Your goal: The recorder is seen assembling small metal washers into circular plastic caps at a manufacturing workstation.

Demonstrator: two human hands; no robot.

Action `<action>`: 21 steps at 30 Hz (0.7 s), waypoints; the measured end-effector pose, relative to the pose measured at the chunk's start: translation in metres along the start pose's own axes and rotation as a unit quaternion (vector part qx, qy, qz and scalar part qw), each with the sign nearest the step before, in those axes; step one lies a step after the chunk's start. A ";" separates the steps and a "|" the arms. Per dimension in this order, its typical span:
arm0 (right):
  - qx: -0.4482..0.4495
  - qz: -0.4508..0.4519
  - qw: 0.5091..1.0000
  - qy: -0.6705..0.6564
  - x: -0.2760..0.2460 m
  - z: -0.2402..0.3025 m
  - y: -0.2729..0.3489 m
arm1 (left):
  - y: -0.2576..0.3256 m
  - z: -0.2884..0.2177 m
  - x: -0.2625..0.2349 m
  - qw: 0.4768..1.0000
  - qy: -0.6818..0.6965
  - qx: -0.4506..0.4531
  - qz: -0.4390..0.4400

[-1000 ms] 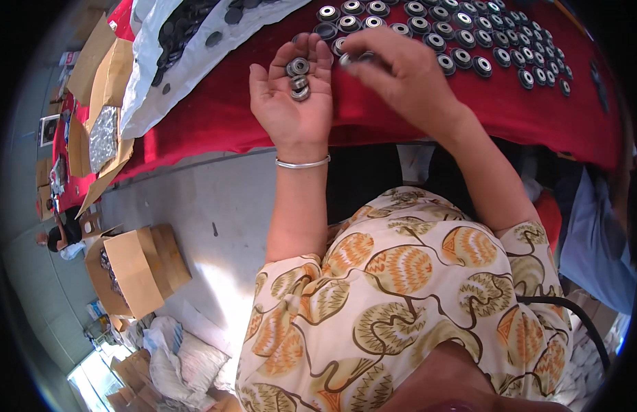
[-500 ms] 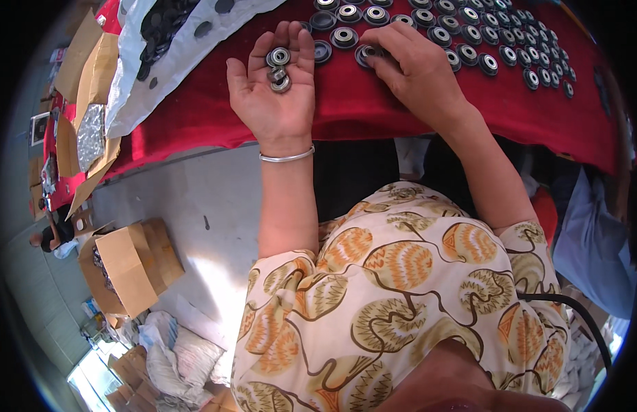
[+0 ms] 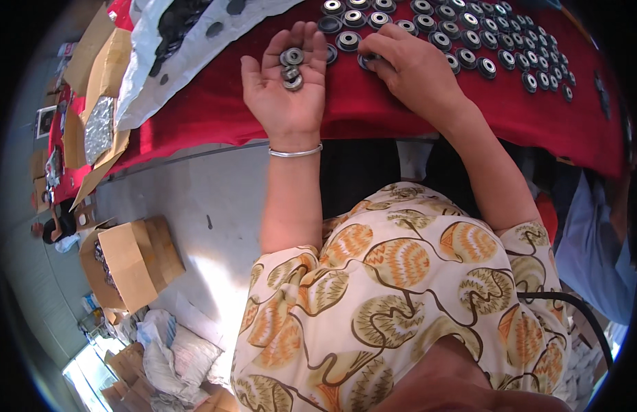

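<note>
My left hand (image 3: 289, 96) is palm up with its fingers stretched out and slightly curled, carrying three small metal ball bearings (image 3: 292, 57) on the palm and fingers. At the near edge of the rows, my right hand (image 3: 418, 72) has thumb and fingertips pinched down over a dark round cap (image 3: 363, 62). The bearing there is mostly hidden by the fingers. Between the hands sits a cap with a bearing in it (image 3: 348, 41). Beside my left fingertips lie an empty dark cap (image 3: 329, 25) and another, partly covered cap (image 3: 331, 53).
Rows of dark caps with bearings (image 3: 487, 67) spread across the red tablecloth (image 3: 401, 123) to the right. A white plastic bag (image 3: 150, 86) of dark caps lies at far left, beside an open cardboard box (image 3: 109, 65). Another carton (image 3: 136, 264) stands on the floor.
My left hand, with the bearings on it, has shifted slightly right in the view. My right hand stays at the same cap, its fingertips now lower over it and covering the bearing.
</note>
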State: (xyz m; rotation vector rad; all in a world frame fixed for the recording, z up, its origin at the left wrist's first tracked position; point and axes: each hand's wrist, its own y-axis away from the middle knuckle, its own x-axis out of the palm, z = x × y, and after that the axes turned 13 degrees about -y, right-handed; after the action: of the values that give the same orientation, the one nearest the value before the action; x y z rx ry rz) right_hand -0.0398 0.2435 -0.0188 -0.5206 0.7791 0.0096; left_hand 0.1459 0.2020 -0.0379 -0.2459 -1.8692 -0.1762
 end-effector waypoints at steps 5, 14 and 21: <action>-0.043 -0.042 0.998 0.007 -0.008 0.017 -0.004 | 0.013 0.013 0.018 0.999 -0.026 -0.023 -0.017; -0.129 -0.007 0.992 0.006 0.014 0.035 -0.019 | 0.029 0.018 0.033 0.996 -0.070 -0.048 -0.011; -0.101 -0.093 0.990 -0.028 -0.009 -0.009 -0.053 | 0.019 -0.011 0.017 0.998 -0.016 0.038 -0.054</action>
State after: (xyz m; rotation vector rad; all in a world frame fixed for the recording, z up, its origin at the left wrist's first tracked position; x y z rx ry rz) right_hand -0.0425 0.1949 0.0053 -0.7817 0.6765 -0.0697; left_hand 0.1557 0.2192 -0.0182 -0.0967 -1.9182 -0.1752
